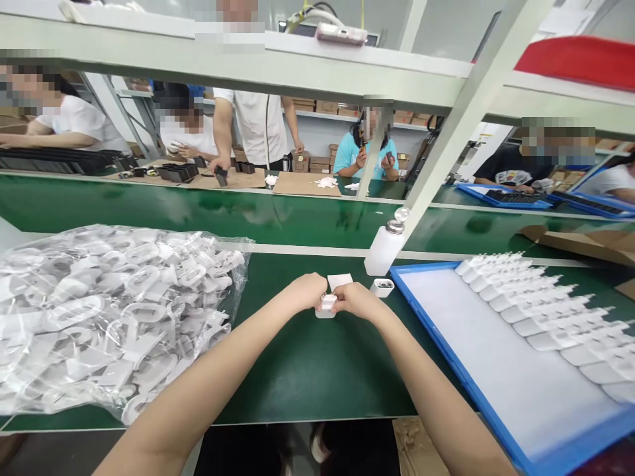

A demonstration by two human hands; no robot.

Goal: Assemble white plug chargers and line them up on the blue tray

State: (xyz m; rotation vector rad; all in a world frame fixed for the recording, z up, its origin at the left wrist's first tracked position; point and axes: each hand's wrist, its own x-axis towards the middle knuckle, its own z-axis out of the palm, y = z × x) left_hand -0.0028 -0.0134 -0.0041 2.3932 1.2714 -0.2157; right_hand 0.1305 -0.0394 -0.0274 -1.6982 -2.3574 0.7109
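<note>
Okay, both hands (pixel 337 295) are clenched on one small white charger body (pixel 326 311) in the middle of the green tabletop (pixel 307 377). Left hand and right hand come in from either side, fingers curled over it, so most of the piece is hidden. A white paper tab (pixel 340 281) sticks up just behind it, touching the right hand; can't tell if it's attached to the body. Just beside that sits a small white square piece (pixel 381 287), with an upright plastic bottle (pixel 383 251) and metal pump top just behind it. Left side: a clear plastic bag (pixel 114 317) packed with white looped parts lies slumped near the left forearm. Right side: a blue tray (pixel 436 330) lined with a white foam sheet (pixel 496 383), with overlapping rows of white chargers (pixel 540 304) along its far edge. Flattened cardboard (pixel 585 241) lies past the tray. Across the line, a co-worker in a teal shirt (pixel 377 158) holds small dark items in both hands. Another in a white shirt (pixel 260 125) has a hand on a black part (pixel 221 175) over a cardboard sheet (pixel 233 178). Further right, a co-worker in a dark printed shirt (pixel 520 168) leans over a blue tray of black parts (pixel 501 196).
</note>
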